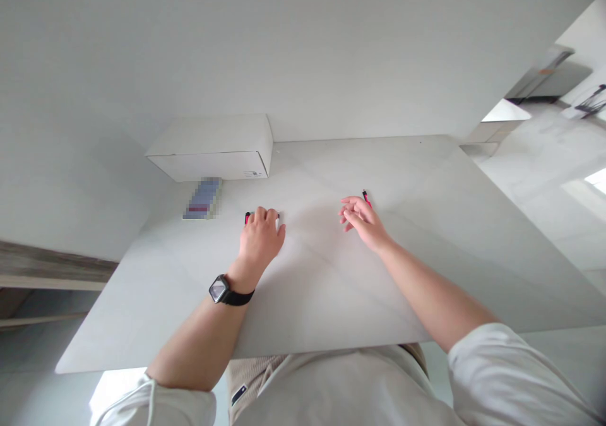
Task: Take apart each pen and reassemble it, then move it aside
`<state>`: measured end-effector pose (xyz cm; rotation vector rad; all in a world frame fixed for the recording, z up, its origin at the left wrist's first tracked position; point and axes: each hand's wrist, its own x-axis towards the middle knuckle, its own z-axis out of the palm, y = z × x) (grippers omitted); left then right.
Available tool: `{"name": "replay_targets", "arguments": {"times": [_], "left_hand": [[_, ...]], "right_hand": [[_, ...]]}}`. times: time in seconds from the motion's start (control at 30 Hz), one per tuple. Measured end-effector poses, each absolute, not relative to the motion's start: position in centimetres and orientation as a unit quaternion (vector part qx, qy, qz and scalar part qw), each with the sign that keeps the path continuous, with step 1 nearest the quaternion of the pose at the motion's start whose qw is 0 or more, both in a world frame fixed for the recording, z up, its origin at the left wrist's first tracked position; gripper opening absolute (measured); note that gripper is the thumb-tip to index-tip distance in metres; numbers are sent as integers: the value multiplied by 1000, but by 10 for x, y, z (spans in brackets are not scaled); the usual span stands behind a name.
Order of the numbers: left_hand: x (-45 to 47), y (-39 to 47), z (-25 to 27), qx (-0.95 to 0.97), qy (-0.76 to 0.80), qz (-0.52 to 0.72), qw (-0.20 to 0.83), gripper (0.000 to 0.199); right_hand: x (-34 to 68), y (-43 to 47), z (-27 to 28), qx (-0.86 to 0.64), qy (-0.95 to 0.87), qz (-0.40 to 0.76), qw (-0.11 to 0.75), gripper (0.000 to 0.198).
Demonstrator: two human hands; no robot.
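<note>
My left hand (262, 240), with a black watch at the wrist, lies palm down on the table with its fingers curled over slim pens. Part of a red and black pen (247, 218) sticks out left of the fingers. A white pen (277, 221) shows between index finger and thumb; the rest is covered by the hand. To the right, my right hand (363, 221) hovers over the table with its fingers loosely apart and nothing in them. Just behind its fingers lies another red and black pen (366, 197), its lower end hidden by the hand.
A white box (213, 164) stands at the back left against the wall. In front of it lies a flat bluish, pixelated thing (203, 199), perhaps a phone. The pale table (322, 300) has its front edge close to my body. Wooden shelving (52, 268) is at the left.
</note>
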<state>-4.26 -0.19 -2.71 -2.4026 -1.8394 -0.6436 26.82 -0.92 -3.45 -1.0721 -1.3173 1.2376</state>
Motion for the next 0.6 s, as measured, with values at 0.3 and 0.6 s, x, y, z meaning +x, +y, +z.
{"name": "replay_targets", "arguments": {"times": [0.3,0.6], "left_hand": [[-52,8,-39,-786,-596,-166,11,12],[-10,-20,-32,-881,-405,-214,-117,7]], "right_hand": [[268,-8,-39,-449,-567,497,481,41],[247,-23,-40,-446,-767,322,330,29]]}}
